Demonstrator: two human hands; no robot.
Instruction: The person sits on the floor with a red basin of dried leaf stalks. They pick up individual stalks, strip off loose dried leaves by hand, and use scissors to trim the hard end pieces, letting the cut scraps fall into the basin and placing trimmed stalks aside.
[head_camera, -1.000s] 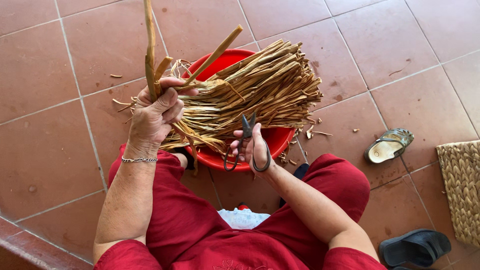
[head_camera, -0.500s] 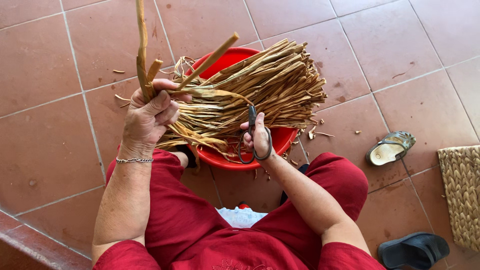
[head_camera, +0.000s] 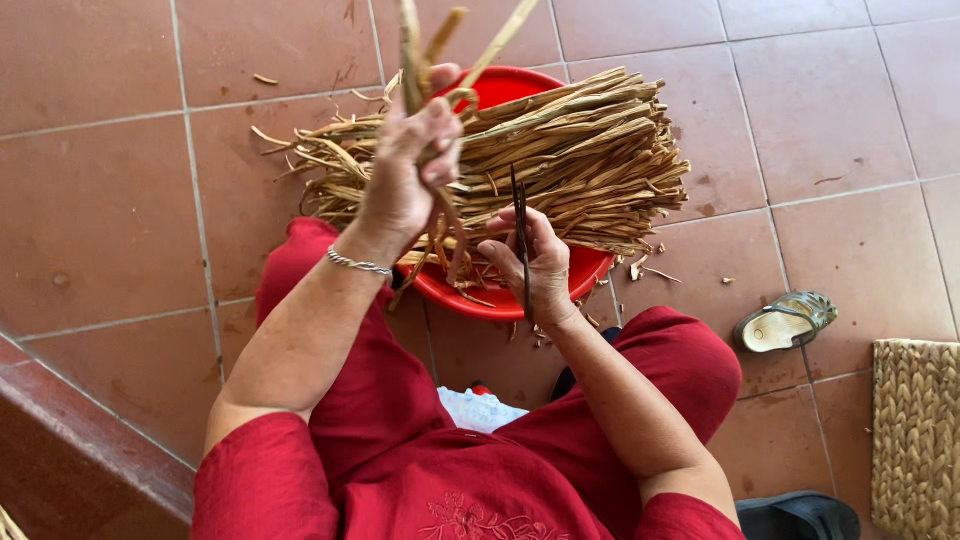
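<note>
Stalks (head_camera: 590, 150): dried plant fibre, matt, rough, straw-brown. Basin (head_camera: 520, 295): red plastic, smooth, slight gloss. Scissors (head_camera: 521, 235): dark metal, dull. Bracelet (head_camera: 358, 263): silvery metal, shiny. Floor (head_camera: 100, 200): terracotta tile, matt, scuffed. Clothes (head_camera: 400, 440): red cloth, soft, matt. Mat (head_camera: 915, 430): woven straw, coarse. Sandal (head_camera: 785, 322): smooth insole, beaded-looking strap.

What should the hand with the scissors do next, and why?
Probably bring the scissors up to snip the dry stalks. The left hand holds those stalks raised over the red basin, while the right hand grips the scissors just below them.
</note>
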